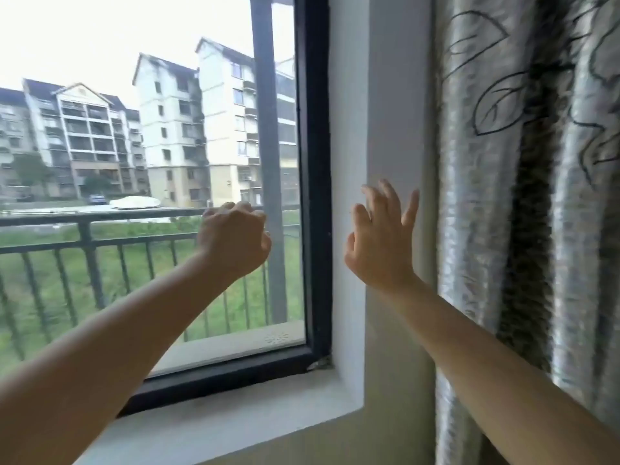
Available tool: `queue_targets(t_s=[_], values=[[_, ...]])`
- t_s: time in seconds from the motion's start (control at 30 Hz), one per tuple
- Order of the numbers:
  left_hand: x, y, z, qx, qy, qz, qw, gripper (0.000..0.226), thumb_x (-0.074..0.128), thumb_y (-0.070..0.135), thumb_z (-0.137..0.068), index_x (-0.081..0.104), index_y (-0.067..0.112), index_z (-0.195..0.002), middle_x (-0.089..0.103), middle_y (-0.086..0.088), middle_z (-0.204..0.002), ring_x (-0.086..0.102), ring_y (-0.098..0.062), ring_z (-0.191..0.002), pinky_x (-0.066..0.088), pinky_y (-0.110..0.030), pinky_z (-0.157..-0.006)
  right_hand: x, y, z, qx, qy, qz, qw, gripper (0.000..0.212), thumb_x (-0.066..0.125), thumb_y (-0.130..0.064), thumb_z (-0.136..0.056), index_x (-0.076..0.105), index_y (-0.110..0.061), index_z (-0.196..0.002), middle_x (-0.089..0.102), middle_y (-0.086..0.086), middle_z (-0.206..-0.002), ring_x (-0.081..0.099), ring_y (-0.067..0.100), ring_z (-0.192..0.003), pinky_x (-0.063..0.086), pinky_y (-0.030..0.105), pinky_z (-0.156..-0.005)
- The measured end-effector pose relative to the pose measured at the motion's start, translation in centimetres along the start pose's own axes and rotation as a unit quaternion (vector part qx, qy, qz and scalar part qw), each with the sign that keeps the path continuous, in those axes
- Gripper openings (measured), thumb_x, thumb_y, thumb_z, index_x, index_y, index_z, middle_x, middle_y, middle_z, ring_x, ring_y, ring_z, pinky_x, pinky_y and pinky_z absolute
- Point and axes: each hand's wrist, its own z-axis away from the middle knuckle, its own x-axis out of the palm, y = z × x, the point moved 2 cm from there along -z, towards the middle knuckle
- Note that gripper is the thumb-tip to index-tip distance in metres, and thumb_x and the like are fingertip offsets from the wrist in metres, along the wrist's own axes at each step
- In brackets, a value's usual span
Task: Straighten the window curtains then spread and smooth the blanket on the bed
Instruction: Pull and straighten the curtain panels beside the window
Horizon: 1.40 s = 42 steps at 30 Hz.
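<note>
I had both arms raised at the window (285, 182). My left hand (235, 238), at centre frame before the glass, had its fingers curled into a fist around nothing. My right hand (380, 236), right of centre, was spread with fingers straight against the white wall (396, 95), near but apart from the curtain (523, 196), which hung gathered along the right edge.

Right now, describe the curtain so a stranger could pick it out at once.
Start at the black-framed window showing apartment blocks. Move right past the white wall strip to the gathered silvery-grey fabric curtain hanging in vertical folds. It alone is shiny, textured and printed with black outlined leaves.
</note>
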Motion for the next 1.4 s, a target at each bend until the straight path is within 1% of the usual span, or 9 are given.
queue_targets(t_s=[0.23, 0.43, 0.6, 0.8, 0.9, 0.97, 1.03, 1.1, 1.4], values=[[-6.1, -19.4, 10.0, -0.235, -0.042, -0.135, 0.962, 0.031, 0.051, 0.026, -0.083, 0.066, 0.007, -0.103, 0.062, -0.019, -0.111, 0.055, -0.036, -0.107, 0.046, -0.04, -0.088, -0.6, -20.8, -2.5, -0.05, -0.056, -0.296, 0.952, 0.027, 0.049, -0.007, -0.062, 0.066, 0.001, -0.082, 0.068, 0.02, -0.103, 0.059, 0.037, -0.111, 0.028, 0.069, -0.101], [-13.7, -30.2, 17.8, -0.309, 0.038, -0.255, 0.916, 0.032, 0.052, 0.018, -0.083, 0.061, 0.004, -0.11, 0.056, -0.019, -0.116, 0.048, -0.037, -0.111, 0.044, -0.044, -0.088, -2.2, -37.7, -5.6, -0.046, -0.129, -0.525, 0.84, 0.028, 0.053, -0.011, -0.072, 0.064, -0.006, -0.097, 0.062, 0.014, -0.113, 0.05, 0.031, -0.116, 0.022, 0.051, -0.112], [-17.1, -34.9, 20.9, -0.294, 0.092, -0.371, 0.876, 0.032, 0.054, 0.01, -0.078, 0.06, 0.002, -0.109, 0.055, -0.022, -0.119, 0.049, -0.039, -0.111, 0.041, -0.047, -0.089, -3.3, -49.6, -7.1, -0.055, -0.149, -0.667, 0.728, 0.02, 0.056, -0.014, -0.08, 0.064, -0.005, -0.096, 0.065, 0.016, -0.108, 0.054, 0.033, -0.107, 0.033, 0.045, -0.101], [-19.1, -40.5, 23.0, -0.333, 0.163, -0.446, 0.815, 0.039, 0.049, -0.001, -0.078, 0.057, -0.002, -0.117, 0.051, -0.031, -0.124, 0.047, -0.046, -0.117, 0.039, -0.055, -0.094, -4.9, -61.0, -8.8, -0.116, -0.218, -0.785, 0.568, 0.051, 0.056, -0.037, -0.087, 0.047, -0.006, -0.127, 0.051, 0.013, -0.133, 0.044, 0.028, -0.124, 0.035, 0.036, -0.102], [-20.2, -43.2, 24.6, -0.364, 0.228, -0.419, 0.8, 0.054, 0.065, 0.007, -0.075, 0.05, -0.001, -0.126, 0.046, -0.032, -0.129, 0.043, -0.048, -0.12, 0.039, -0.053, -0.094, -6.8, -65.4, -9.1, -0.144, -0.248, -0.83, 0.478, 0.073, 0.057, -0.048, -0.082, 0.031, -0.011, -0.139, 0.037, 0.01, -0.144, 0.036, 0.024, -0.131, 0.032, 0.035, -0.107], [-21.2, -45.4, 25.4, -0.402, 0.288, -0.339, 0.8, 0.073, 0.074, 0.013, -0.071, 0.039, -0.002, -0.133, 0.04, -0.029, -0.132, 0.039, -0.042, -0.122, 0.033, -0.033, -0.094, -7.9, -68.0, -9.9, -0.127, -0.244, -0.853, 0.443, 0.074, 0.061, -0.046, -0.08, 0.029, -0.012, -0.139, 0.038, 0.009, -0.142, 0.037, 0.022, -0.13, 0.034, 0.036, -0.107], [-22.4, -47.9, 26.5, -0.456, 0.331, -0.24, 0.79, 0.087, 0.078, 0.021, -0.068, 0.031, -0.002, -0.137, 0.037, -0.026, -0.136, 0.036, -0.033, -0.125, 0.03, -0.027, -0.097, -8.6, -70.4, -10.8, -0.101, -0.242, -0.866, 0.426, 0.068, 0.063, -0.041, -0.081, 0.034, -0.012, -0.135, 0.041, 0.01, -0.137, 0.039, 0.023, -0.127, 0.037, 0.038, -0.106], [-23.6, -51.6, 27.8, -0.485, 0.344, -0.166, 0.787, 0.087, 0.079, 0.033, -0.063, 0.038, 0.001, -0.134, 0.045, -0.022, -0.134, 0.044, -0.032, -0.124, 0.038, -0.039, -0.106, -9.4, -73.6, -11.4, -0.075, -0.271, -0.872, 0.401, 0.059, 0.062, -0.04, -0.081, 0.039, -0.011, -0.128, 0.045, 0.012, -0.131, 0.043, 0.025, -0.122, 0.04, 0.039, -0.104], [-25.7, -67.8, 33.3, -0.556, 0.355, 0.097, 0.745, 0.053, 0.068, 0.044, -0.076, 0.059, 0.009, -0.115, 0.067, -0.003, -0.099, 0.063, -0.024, -0.099, 0.051, -0.042, -0.092, -14.0, -90.3, -13.1, -0.019, -0.306, -0.875, 0.374, 0.041, 0.045, -0.038, -0.092, 0.038, -0.006, -0.118, 0.059, 0.022, -0.119, 0.056, 0.037, -0.107, 0.039, 0.034, -0.075]])
